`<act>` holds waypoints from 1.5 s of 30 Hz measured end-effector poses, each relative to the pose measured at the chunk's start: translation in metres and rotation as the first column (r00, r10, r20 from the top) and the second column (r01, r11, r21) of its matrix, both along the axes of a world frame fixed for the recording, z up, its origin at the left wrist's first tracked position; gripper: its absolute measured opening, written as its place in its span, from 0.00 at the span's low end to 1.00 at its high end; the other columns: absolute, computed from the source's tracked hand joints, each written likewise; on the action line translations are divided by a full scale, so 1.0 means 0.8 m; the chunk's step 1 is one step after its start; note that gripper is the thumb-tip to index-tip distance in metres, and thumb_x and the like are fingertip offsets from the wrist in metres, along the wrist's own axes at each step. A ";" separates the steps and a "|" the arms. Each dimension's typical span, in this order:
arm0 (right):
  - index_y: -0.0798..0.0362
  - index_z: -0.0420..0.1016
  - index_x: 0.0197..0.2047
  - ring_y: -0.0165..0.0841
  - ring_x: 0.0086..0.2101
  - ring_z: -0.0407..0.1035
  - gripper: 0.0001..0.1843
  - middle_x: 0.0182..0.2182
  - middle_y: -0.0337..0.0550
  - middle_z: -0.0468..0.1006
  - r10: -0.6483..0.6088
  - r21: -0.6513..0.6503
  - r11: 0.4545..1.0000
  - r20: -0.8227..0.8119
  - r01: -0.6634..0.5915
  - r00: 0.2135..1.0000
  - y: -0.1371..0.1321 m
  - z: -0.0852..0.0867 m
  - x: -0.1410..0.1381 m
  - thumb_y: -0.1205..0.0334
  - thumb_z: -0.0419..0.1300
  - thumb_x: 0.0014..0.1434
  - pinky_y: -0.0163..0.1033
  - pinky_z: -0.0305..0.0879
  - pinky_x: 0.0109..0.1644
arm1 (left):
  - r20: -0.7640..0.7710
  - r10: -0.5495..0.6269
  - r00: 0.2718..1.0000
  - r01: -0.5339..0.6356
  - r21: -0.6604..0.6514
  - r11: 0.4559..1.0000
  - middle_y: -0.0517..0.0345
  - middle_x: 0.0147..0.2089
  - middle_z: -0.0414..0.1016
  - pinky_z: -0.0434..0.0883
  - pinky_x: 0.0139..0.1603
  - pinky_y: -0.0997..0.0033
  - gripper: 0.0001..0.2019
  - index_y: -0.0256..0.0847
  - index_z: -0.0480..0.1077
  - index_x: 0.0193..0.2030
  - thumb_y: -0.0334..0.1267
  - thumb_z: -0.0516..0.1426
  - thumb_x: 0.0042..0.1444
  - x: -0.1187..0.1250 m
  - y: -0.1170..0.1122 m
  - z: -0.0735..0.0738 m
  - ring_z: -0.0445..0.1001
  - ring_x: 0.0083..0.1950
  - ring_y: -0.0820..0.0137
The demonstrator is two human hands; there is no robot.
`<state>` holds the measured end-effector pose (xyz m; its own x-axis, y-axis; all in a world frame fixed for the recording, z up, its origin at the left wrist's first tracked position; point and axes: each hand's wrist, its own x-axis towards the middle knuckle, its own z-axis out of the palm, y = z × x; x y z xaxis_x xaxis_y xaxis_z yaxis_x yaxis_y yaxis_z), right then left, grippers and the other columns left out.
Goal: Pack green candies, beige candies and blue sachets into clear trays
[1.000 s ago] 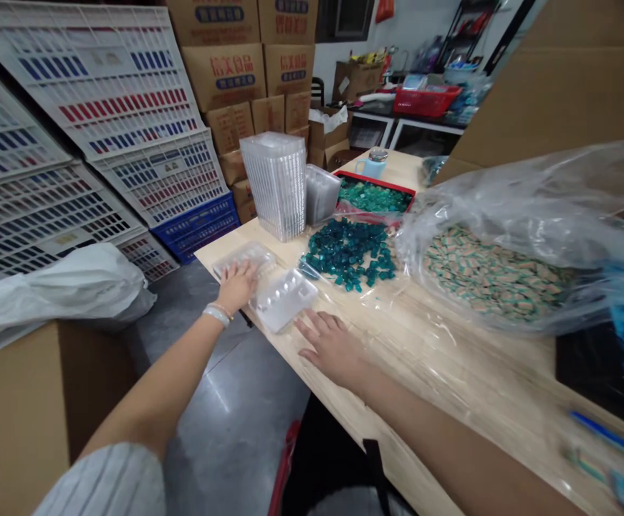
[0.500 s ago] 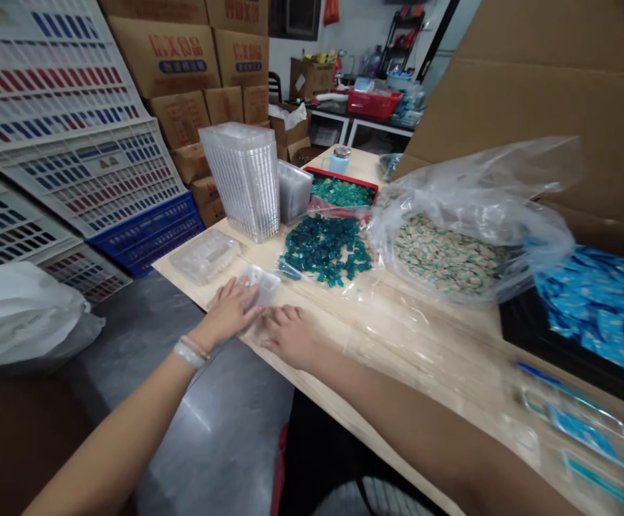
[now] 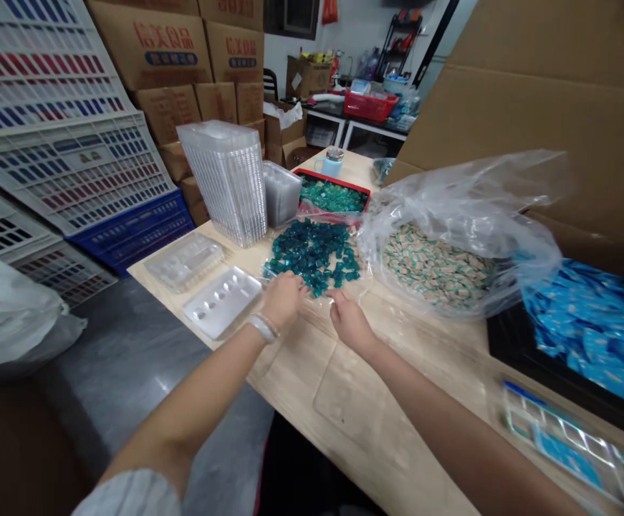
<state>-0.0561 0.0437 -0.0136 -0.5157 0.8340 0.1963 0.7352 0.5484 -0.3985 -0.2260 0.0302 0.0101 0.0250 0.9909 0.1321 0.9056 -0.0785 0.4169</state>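
Note:
A loose pile of small teal, shiny pieces (image 3: 312, 247) lies on a clear plastic sheet on the table. At its near edge is my left hand (image 3: 284, 299), fingers drawn together, the tips partly hidden. My right hand (image 3: 350, 319) is a short way to the right, fingers curled and index finger and thumb toward the nearest pieces. Whether either hand grips a piece or the sheet is too small to tell. Left of my left hand lies a clear plastic tray (image 3: 222, 302) with several oval marks.
Behind the trays stands a tall stack of clear plastic trays (image 3: 226, 186), with another clear tray stack (image 3: 185, 259) nearer. A plastic bag of beige and green pieces (image 3: 435, 265), a black bin of blue packets (image 3: 596, 322), a red-rimmed tray (image 3: 333, 190) and a mug (image 3: 332, 163) stand around.
Both hands have left the clear tray at the table's front edge and moved forward and right to the teal pile. The tray now lies uncovered. My fingers have drawn in.

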 end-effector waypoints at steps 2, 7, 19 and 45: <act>0.57 0.66 0.45 0.33 0.38 0.66 0.16 0.40 0.49 0.69 0.038 0.012 0.999 -0.060 -0.037 0.997 0.023 -0.006 0.001 0.71 0.44 0.55 0.38 0.63 0.41 | -0.080 0.137 0.987 -0.141 -0.046 0.989 0.42 0.38 0.69 0.60 0.46 0.56 0.12 0.34 0.70 0.33 0.41 0.50 0.52 0.024 0.020 -0.009 0.66 0.45 0.57; 0.54 0.65 0.48 0.32 0.39 0.66 0.17 0.41 0.47 0.69 0.154 -0.074 0.981 -0.275 -0.181 0.949 0.055 0.003 0.001 0.69 0.48 0.55 0.39 0.63 0.44 | 0.278 0.210 0.937 -0.168 -0.166 0.972 0.50 0.33 0.70 0.61 0.42 0.62 0.10 0.36 0.69 0.28 0.40 0.52 0.50 0.041 0.038 -0.010 0.66 0.39 0.63; 0.54 0.69 0.39 0.29 0.29 0.67 0.10 0.30 0.42 0.72 0.046 -0.353 0.897 -0.526 -0.267 0.849 -0.005 0.026 0.078 0.62 0.54 0.53 0.35 0.65 0.33 | 0.920 0.377 0.110 0.121 -0.389 0.913 0.63 0.21 0.59 0.58 0.25 0.75 0.17 0.35 0.64 0.27 0.51 0.51 0.49 0.126 -0.049 0.000 0.59 0.22 0.78; 0.57 0.68 0.38 0.34 0.31 0.68 0.12 0.30 0.47 0.73 0.114 -0.059 0.992 0.042 -0.111 0.993 0.176 0.045 0.039 0.60 0.50 0.54 0.37 0.63 0.36 | -0.007 0.332 0.943 -0.331 -0.044 0.942 0.44 0.43 0.68 0.62 0.49 0.65 0.14 0.31 0.68 0.42 0.37 0.50 0.53 -0.040 0.166 0.005 0.66 0.46 0.63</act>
